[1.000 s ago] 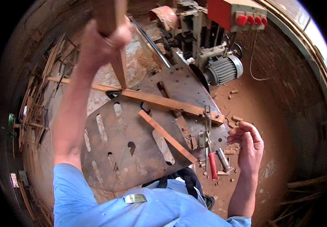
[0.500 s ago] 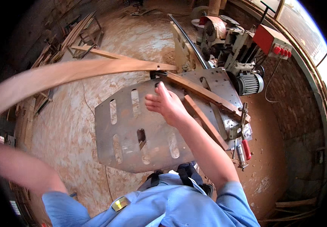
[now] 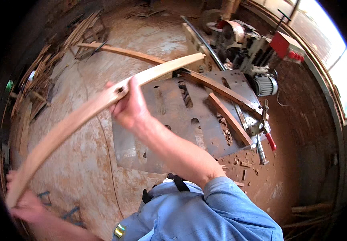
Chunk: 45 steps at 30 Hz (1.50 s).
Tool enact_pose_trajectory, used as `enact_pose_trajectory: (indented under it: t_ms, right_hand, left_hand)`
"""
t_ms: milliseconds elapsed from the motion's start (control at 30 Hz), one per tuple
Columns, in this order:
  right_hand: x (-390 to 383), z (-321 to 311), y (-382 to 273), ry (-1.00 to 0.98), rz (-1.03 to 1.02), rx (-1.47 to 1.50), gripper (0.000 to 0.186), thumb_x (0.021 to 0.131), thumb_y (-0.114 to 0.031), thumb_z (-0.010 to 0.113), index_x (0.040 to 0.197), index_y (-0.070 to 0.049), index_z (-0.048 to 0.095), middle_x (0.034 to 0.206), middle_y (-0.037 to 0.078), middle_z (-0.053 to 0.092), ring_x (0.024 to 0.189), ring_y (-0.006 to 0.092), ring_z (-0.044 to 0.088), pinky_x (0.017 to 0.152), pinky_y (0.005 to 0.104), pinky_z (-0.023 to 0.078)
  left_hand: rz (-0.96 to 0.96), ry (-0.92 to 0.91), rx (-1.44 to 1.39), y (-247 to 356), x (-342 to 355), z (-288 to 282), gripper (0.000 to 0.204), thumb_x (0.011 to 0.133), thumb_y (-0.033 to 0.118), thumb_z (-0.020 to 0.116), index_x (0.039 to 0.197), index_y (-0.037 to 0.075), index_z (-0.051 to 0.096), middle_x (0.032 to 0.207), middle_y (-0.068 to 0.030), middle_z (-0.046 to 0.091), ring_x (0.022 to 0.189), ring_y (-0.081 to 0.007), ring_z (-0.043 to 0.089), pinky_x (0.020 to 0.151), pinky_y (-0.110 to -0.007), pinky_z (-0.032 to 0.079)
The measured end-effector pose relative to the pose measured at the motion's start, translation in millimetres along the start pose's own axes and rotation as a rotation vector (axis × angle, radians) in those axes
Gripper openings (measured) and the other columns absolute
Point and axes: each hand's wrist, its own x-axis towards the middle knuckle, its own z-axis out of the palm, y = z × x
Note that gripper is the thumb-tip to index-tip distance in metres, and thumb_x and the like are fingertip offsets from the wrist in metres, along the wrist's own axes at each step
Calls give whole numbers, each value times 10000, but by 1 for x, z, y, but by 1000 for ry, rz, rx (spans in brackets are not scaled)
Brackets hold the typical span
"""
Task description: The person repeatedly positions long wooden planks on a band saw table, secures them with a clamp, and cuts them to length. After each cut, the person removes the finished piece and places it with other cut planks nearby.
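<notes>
We've got 1 long wooden beam, left grip closed round the near end, right grip wrapped mid-length. Short strip lies on the metal desk.

Right arm: reaches from lower right toward upper left, crossing in front of the torso; bare right forearm extends from a short light-blue fabric sleeve, elbow slightly bent. Right hand raised ahead of the body, left of centre, closed in a grip; thumb upright on the near side, fingertips showing opposite. Palm hidden. Left arm: bare left forearm enters at the lower edge, angled to the left. Left hand at far lower left, curled in a grip, outline blurred. Hands well apart, right farther forward.
</notes>
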Motion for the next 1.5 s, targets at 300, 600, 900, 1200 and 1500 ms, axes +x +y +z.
enact_pose_trajectory:
  t_ms: [300,600,900,1200,1500]
  right_hand:
    - [-89,-22,-154,127,-546,-447,620,968,-589,310,1214,-38,449,1118,174,578,1065,303,554,981,462,426]
    - [-371,-96,-436,651,-1170,-753,315,1013,-263,394,1008,13,546,1026,182,612,942,296,605,857,463,523]
    - [-639,-199,-574,844,-1397,-556,371,995,-326,488,1102,14,591,1018,118,645,929,252,624,835,399,541]
    - [-705,-212,-641,1071,-1387,-645,431,990,-327,495,1189,56,501,1160,183,575,1015,303,605,902,429,539]
    - [-689,-226,-717,1182,-1397,-664,391,974,-303,540,1182,29,528,1128,143,589,1000,267,595,865,393,535]
  left_hand:
    - [85,1066,-92,-151,-28,-57,461,926,282,567,1238,-52,509,1302,-177,531,1247,-316,470,1077,-448,363]
    - [-300,928,-149,-302,71,-16,456,939,378,518,1162,-19,522,1198,-171,587,1129,-290,549,1000,-443,439]
    - [-673,733,-307,-524,214,186,316,916,317,626,1071,60,528,1064,-117,612,971,-277,618,818,-480,554]
    - [-1111,518,-79,-708,230,327,351,907,328,631,1089,47,528,1064,-130,609,951,-296,603,771,-501,544]
    - [-1343,220,472,-765,214,355,324,841,371,598,970,86,516,850,-76,566,660,-181,599,472,-293,517]
